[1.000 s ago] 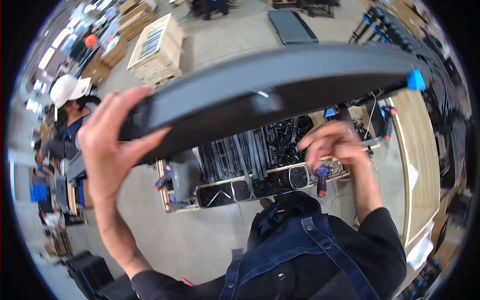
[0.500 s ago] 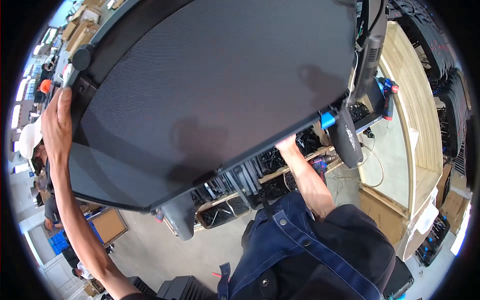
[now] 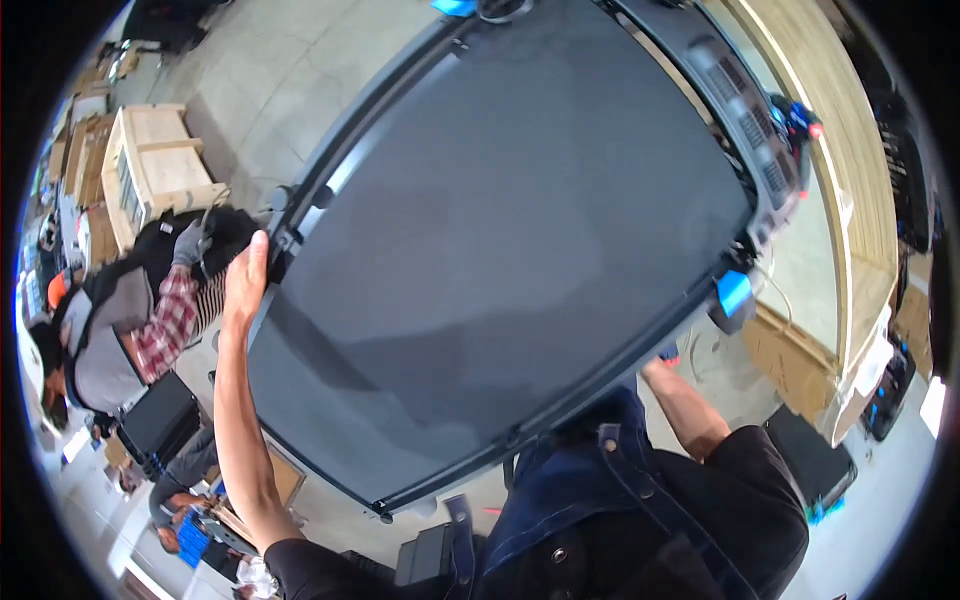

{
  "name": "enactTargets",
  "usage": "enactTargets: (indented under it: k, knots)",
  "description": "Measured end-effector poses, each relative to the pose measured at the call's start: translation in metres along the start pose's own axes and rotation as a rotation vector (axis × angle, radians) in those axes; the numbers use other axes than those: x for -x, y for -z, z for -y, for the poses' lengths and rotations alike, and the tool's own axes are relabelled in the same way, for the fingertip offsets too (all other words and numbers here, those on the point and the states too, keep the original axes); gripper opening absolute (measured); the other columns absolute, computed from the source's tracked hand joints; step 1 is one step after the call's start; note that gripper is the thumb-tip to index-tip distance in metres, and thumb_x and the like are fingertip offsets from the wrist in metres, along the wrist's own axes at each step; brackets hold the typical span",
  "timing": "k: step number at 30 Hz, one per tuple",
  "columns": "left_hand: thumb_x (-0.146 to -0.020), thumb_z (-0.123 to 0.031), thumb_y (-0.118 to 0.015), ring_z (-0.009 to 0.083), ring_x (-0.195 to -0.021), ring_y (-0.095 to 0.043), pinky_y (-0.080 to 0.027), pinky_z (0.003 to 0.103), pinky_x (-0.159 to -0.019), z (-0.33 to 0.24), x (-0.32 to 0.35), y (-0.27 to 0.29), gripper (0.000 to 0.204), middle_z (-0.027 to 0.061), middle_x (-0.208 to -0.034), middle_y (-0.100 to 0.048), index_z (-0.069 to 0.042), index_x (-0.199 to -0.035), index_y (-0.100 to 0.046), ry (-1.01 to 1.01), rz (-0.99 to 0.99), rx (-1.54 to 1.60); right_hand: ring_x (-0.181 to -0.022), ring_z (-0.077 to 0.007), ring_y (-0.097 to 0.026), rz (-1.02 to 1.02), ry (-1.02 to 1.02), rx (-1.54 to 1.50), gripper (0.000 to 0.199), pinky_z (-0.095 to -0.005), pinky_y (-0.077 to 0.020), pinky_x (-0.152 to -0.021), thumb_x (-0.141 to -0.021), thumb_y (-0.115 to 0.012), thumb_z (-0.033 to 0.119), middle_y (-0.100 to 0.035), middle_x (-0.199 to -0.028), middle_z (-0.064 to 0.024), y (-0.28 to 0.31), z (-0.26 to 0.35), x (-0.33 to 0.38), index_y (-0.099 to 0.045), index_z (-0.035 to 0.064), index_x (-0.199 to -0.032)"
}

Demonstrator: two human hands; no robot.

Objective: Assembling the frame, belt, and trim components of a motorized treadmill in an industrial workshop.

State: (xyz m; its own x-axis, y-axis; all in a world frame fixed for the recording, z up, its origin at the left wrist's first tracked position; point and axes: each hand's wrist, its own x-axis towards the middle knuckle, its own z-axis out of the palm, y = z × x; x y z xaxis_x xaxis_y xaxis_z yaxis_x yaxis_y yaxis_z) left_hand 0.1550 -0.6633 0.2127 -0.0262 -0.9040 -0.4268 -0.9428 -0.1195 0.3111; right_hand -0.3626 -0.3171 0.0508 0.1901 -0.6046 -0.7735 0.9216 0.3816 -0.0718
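**Big panel held up flat, one hand on each side**

The dark panel (image 3: 500, 250) fills the view, held up in front of the person and tilted, wide enough to need a grip at both sides. The left hand (image 3: 245, 285) stretches up on a long, straight arm, fingers wrapped over the left edge. The right forearm (image 3: 685, 405) runs under the lower right edge; that hand is hidden, so its grip cannot be told. A wooden crate (image 3: 150, 175) sits on the floor beyond.

My left arm stretched up & out, left hand (image 3: 246, 280) flat, fingers closed over an edge. Right forearm reaches up, bent at elbow; right hand hidden, can't see grip.
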Motion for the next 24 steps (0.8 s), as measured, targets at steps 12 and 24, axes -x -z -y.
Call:
enactTargets:
  k: [12, 24]
  knots:
    - [-0.093, -0.016, -0.068, 0.0415, -0.123, -0.051, -0.040, 0.050, -0.107, -0.042, 0.312, -0.143, 0.035, 0.0224, -0.130, -0.057, -0.001, -0.123, -0.060, 0.028, -0.549, 0.072, -0.113, -0.0277, -0.062, 0.089, 0.214, 0.269, 0.043, -0.0451, -0.0505, -0.099, -0.098, -0.062, 0.038, -0.066, -0.124, -0.0109, 0.022, -0.008, -0.052, -0.063, 0.0052, -0.125]
    - [-0.094, -0.020, -0.067, 0.0341, -0.121, -0.055, -0.042, 0.046, -0.103, -0.061, 0.418, -0.221, 0.027, 0.0129, -0.129, -0.062, -0.008, -0.119, -0.066, 0.248, -0.870, 0.109, -0.108, -0.0244, -0.063, 0.248, 0.638, 0.667, 0.042, -0.0432, -0.0527, -0.094, -0.098, -0.062, 0.039, -0.067, -0.120, -0.0089, 0.060, -0.014, -0.088, -0.065, 0.0050, -0.121]
